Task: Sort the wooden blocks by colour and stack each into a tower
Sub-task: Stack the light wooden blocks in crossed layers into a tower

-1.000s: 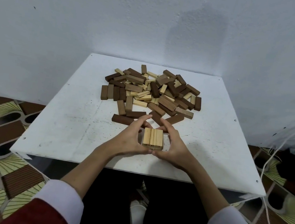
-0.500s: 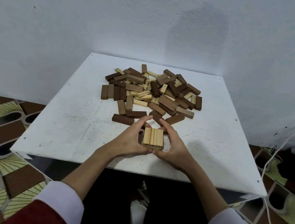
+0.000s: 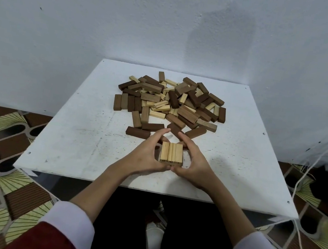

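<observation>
So there's a little set of three pale blocks [image 3: 171, 153] sitting on the near-middle part of the white table [image 3: 79, 134], lined up side by side with their long sides touching so they make a neat square-ish slab. They're a light yellowish wood with visible grain lines running lengthwise, and the near ends look a bit darker and notched, though it's hard to tell if there's a second layer underneath from this angle.

The left hand [image 3: 145, 155] cups the left side of that set, fingers curled round the far corner and thumb tucked along the near edge. The right hand [image 3: 192, 162] mirrors it on the right side, fingers bent over the far corner, thumb at the near edge. The two thumbs nearly meet in front of the blocks, so both hands are basically squeezing the set between them.

Just behind the hands is the big messy pile of blocks [image 3: 171, 104] spread across the far half of the table. It's a mix of three shades: dark chocolate brown, a medium reddish brown, and the same pale yellow, with the pale ones mostly buried in the middle. A few brown ones at the left edge of the pile lie in a tidy row, the rest are tumbled at all angles. One dark block [image 3: 138, 132] lies flat on its own just left of the left fingertips.
</observation>
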